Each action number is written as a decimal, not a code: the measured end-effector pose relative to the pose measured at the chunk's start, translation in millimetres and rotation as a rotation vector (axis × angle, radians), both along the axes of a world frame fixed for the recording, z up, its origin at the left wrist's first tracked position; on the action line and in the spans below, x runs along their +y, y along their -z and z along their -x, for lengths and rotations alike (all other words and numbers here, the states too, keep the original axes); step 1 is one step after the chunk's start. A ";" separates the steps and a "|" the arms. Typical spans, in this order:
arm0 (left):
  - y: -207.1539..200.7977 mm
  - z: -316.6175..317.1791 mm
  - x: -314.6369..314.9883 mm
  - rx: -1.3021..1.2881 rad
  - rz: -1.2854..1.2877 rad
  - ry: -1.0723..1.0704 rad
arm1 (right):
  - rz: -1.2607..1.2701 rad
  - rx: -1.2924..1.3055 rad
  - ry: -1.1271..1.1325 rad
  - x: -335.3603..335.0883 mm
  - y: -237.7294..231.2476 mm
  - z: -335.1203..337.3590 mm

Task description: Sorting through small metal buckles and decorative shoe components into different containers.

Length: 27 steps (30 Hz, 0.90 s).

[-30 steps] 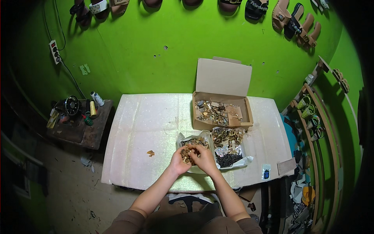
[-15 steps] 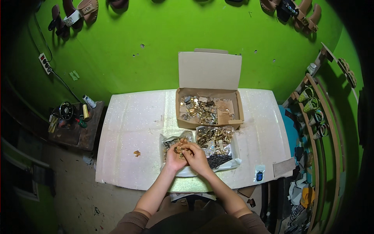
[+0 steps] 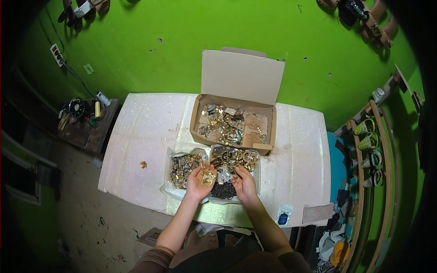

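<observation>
My left hand (image 3: 196, 187) is palm up over the near tray, its fingers curled around several gold-coloured metal pieces (image 3: 208, 176) that look like buckles. My right hand (image 3: 246, 184) is apart from it, over the tray's right side, with thumb and fingertips drawn together; whether they pinch something small I cannot make out. Beneath the hands is a white-lined tray (image 3: 171, 193) of metal fittings. Small mixed fittings (image 3: 182, 166) fill its left part. Larger rings and buckles (image 3: 234, 157) lie at the back right, with black chain-like pieces (image 3: 223, 191) in front.
Behind the tray stands an open cardboard box (image 3: 236, 144) of loose fittings, lid upright. A small brown scrap (image 3: 143, 164) lies at left on the white table (image 3: 132, 132). At right are a small bag (image 3: 284, 216) and a printed sheet (image 3: 317, 213). A wooden rack (image 3: 384, 136) holds sandals.
My hands have parted: the right has moved away to the right, and the gold-coloured pieces now show in the left palm. The whole view has shifted slightly.
</observation>
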State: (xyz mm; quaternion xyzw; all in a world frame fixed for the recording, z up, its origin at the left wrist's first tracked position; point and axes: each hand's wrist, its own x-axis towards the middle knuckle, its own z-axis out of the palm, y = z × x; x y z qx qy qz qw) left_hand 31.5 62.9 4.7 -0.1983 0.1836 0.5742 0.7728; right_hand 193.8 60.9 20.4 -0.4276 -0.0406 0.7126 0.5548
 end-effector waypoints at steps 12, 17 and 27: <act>-23.0 10.0 -15.9 0.074 -0.074 -0.120 | -0.309 -0.568 -0.260 9.2 21.3 19.9; -18.9 18.4 -19.0 0.103 -0.070 -0.151 | -0.402 -0.877 -0.349 15.9 35.3 -5.1; -16.4 31.5 -20.5 0.079 -0.116 -0.071 | -0.719 -1.705 -0.446 5.0 21.4 30.2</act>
